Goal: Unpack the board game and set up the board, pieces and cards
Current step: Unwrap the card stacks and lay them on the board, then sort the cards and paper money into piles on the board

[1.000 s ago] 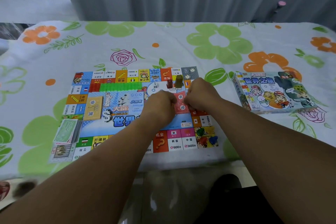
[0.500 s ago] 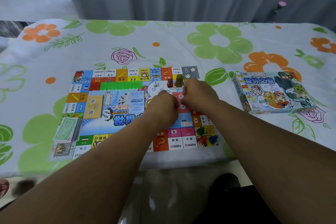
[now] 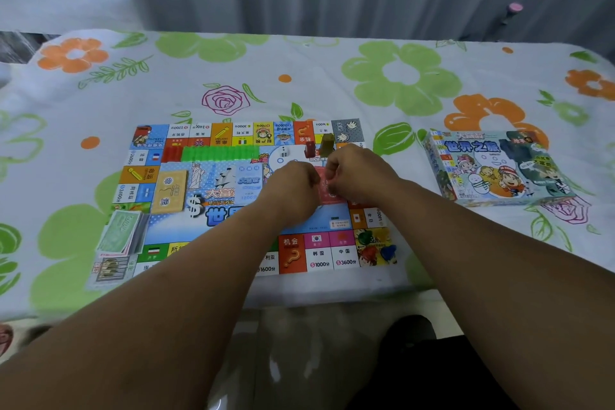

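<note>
Clearly readable on the flat paper game board (image 3: pixel 206 176), in the middle of the frame, are "机会" over a question mark, "韩国 1000" and "中国 3600". The big title "大富" is cut off by the left forearm. At the right lies the glossy cardboard game box (image 3: pixel 492 170), printed "世界之旅". The left hand (image 3: pixel 293 190) and the right hand (image 3: pixel 359 176) are both curled and grasp a red card stack (image 3: pixel 327 190) from its two sides; its print is hidden. A ribbed row of green plastic houses (image 3: pixel 219 153) stands near the board's upper edge. Green paper money (image 3: pixel 121 231) at the lower left is too blurred to read.
</note>
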`<state>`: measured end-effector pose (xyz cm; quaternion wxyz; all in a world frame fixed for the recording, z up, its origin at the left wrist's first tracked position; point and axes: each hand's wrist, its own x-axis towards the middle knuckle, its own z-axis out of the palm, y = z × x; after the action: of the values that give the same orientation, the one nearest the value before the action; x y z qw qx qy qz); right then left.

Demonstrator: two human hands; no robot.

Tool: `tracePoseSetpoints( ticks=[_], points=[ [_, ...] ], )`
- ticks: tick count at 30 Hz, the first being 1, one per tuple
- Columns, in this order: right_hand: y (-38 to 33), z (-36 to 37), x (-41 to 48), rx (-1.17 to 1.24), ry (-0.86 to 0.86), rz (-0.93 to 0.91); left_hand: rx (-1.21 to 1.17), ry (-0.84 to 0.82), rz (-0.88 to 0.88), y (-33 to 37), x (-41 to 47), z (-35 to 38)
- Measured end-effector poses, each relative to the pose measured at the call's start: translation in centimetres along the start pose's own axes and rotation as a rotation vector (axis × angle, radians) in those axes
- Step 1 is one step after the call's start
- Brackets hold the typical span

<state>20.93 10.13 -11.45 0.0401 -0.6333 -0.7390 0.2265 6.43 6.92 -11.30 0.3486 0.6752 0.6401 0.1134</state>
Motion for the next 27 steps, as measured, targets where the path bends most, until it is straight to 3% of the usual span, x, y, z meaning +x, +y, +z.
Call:
tracePoseSetpoints(
  ticks=[6, 15, 22, 27],
  points=[
    [-0.2, 0.1, 0.1, -0.021, 0.018, -0.005, -0.113, 0.023, -0.077, 0.2, -0.6, -0.7],
    [-0.5, -3.0, 0.1, 0.154, 0.126, 0.041, -0.229, 0.110, -0.093, 0.0, -0.7, -2.2],
    [0.5, -3.1, -0.8, 0.199, 0.049, 0.234, -0.272, 0.155, -0.107, -1.4, -1.9, -4.1],
    [-0.3, -4.2, -1.2, 0.259, 0.093, 0.292, -0.283, 0.205, -0.106, -2.7, -3.6, -6.9]
  ],
)
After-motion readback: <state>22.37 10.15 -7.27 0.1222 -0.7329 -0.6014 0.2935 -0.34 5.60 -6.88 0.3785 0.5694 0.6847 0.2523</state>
